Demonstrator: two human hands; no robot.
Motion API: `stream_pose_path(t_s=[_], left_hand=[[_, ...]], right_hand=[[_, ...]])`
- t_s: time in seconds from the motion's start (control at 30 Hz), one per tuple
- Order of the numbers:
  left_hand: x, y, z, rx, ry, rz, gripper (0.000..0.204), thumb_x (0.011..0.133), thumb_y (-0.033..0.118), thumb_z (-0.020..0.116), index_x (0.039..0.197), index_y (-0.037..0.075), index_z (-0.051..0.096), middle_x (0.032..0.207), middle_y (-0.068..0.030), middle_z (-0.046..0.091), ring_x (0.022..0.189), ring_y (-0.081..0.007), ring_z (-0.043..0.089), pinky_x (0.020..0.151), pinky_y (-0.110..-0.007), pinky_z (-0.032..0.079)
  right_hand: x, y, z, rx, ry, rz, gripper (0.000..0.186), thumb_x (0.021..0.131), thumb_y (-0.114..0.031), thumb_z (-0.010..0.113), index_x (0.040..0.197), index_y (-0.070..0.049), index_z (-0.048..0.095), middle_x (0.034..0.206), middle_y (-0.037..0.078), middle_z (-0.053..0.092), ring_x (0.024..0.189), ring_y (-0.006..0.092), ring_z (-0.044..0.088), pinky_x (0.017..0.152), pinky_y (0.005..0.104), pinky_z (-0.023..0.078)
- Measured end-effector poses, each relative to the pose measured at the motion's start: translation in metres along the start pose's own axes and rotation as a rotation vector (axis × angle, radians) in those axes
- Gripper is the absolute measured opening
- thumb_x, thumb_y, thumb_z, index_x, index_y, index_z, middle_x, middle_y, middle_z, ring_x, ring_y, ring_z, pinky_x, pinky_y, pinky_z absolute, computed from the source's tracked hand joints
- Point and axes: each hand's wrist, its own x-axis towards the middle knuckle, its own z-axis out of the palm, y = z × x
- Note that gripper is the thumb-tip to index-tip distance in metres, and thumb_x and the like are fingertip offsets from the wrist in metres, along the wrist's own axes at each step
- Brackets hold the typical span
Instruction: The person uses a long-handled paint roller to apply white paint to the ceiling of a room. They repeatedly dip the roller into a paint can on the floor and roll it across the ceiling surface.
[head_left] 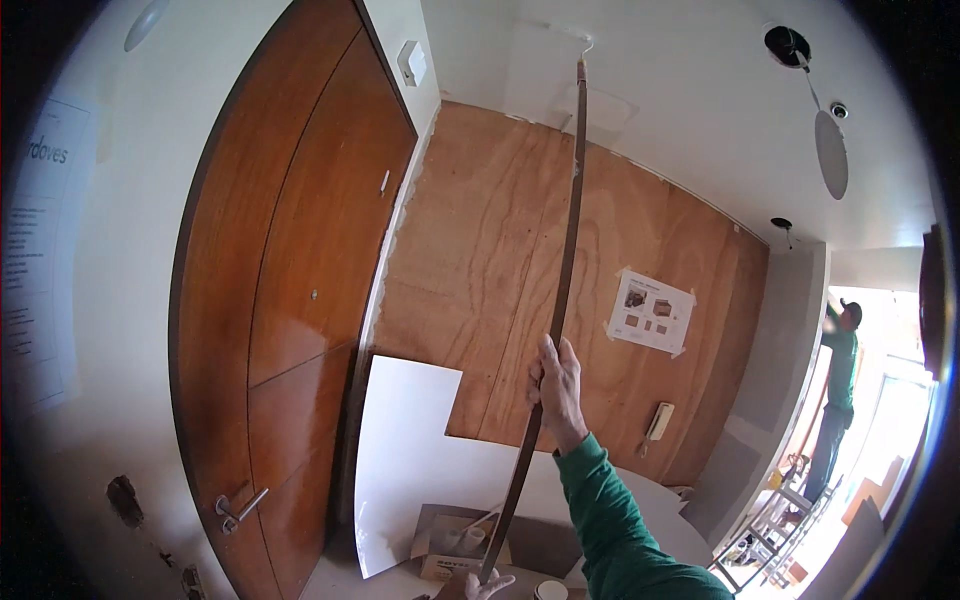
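A long brown pole point(566, 270) slants up from the lower middle to the white ceiling. A bent wire frame point(587, 46) is fixed at its top, and a pale roller against the ceiling seems to join it, though it blends in. My right hand point(560, 388), in a green sleeve, is closed around the pole at mid-height. Near the lower edge my left hand point(487, 585) grips the pole's lower end, its index finger stretched to the right. A slightly darker, wet-looking patch point(610, 110) shows on the ceiling beside the pole.
A wooden door point(290, 300) stands left; plywood point(490, 250) covers the wall ahead. Below are a white sheet point(400, 450), an open cardboard box point(440, 565) and a tub point(550, 590). A light disc point(831, 155) hangs from the ceiling. Far right, a person point(842, 380) stands on a ladder point(765, 545).
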Motion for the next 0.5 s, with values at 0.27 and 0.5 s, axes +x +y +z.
stream_pose_path(t_s=[0.27, 0.5], left_hand=[[0.035, 0.036, -0.012, 0.414, 0.041, 0.112, 0.030, 0.094, 0.033, 0.075, 0.101, 0.004, 0.070, 0.066, -0.0039, 0.057, 0.059, -0.0163, 0.056, 0.053, -0.039, 0.045], [0.068, 0.137, 0.013, 0.562, 0.061, -0.011, 0.051, 0.101, 0.048, 0.062, 0.067, 0.010, 0.060, 0.044, -0.0007, 0.050, 0.041, -0.0133, 0.058, 0.044, -0.034, 0.047]], right_hand=[[0.067, 0.014, -0.010, 0.029, -0.021, 0.014, 0.028, 0.106, -0.037, 0.056, 0.093, -0.016, 0.044, 0.071, -0.003, 0.043, 0.050, 0.0073, 0.042, 0.039, 0.0250, 0.038], [0.130, 0.027, -0.028, -0.004, -0.008, 0.067, 0.032, 0.104, -0.038, 0.059, 0.094, -0.012, 0.043, 0.070, -0.001, 0.046, 0.049, 0.0104, 0.047, 0.042, 0.0284, 0.042]])
